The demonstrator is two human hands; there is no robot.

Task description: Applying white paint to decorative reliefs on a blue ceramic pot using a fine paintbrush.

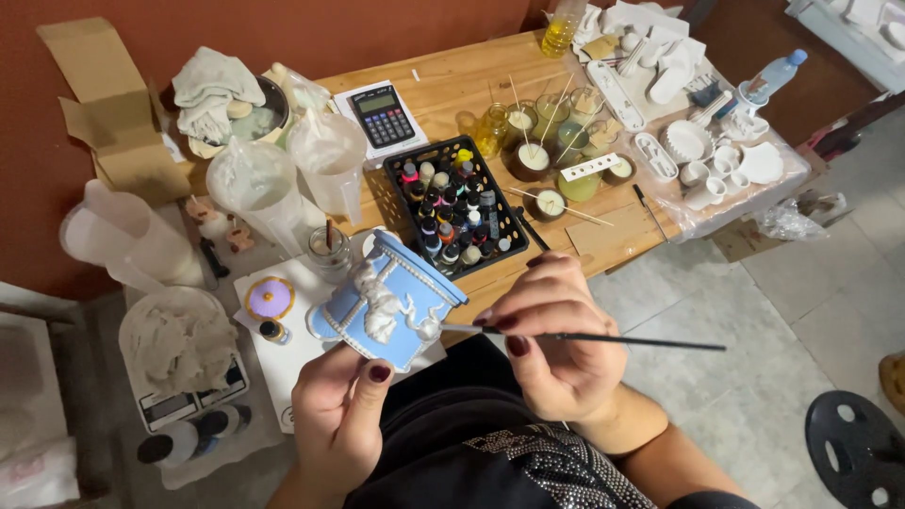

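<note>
My left hand (341, 415) holds a light blue pot (415, 287) with white raised figures on its side, tilted toward me above my lap. My right hand (556, 335) grips a thin dark paintbrush (641, 340) like a pen. The brush tip touches the white relief at the pot's lower right side. Both hands have dark red nails.
A black crate (401, 188) of small paint bottles stands on the wooden table (452, 90) behind the pot. Around it are a calculator (382, 115), clear plastic cups (259, 188), small jars with sticks (533, 155), white plaster pieces (688, 141), a scale with a bowl (184, 349) and a round black stool (853, 443).
</note>
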